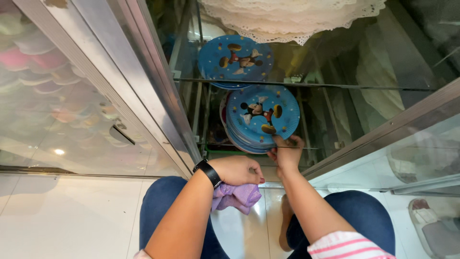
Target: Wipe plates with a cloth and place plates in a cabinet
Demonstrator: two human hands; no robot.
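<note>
Right hand (pixel 286 154) pinches plate stack (pixel 261 120) lower edge, centre frame; left hand (pixel 238 169) fisted on purple cloth (pixel 239 195). Support stack underneath, keep level.

I'm crouched in front of a shop display cabinet (pixel 143 96), aluminium frame and glass shelves (pixel 335 86). Stacks of blue cartoon party plates (pixel 261 117) sit on the shelves, white lace doilies (pixel 287 17) are piled above, and pastel goods show behind the glass door (pixel 52 96) beside me. White tiled floor (pixel 62 216) underfoot.

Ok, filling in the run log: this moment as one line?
left hand: holds purple cloth | right hand: grips blue paper plate stack | place: glass cabinet shelf
</note>
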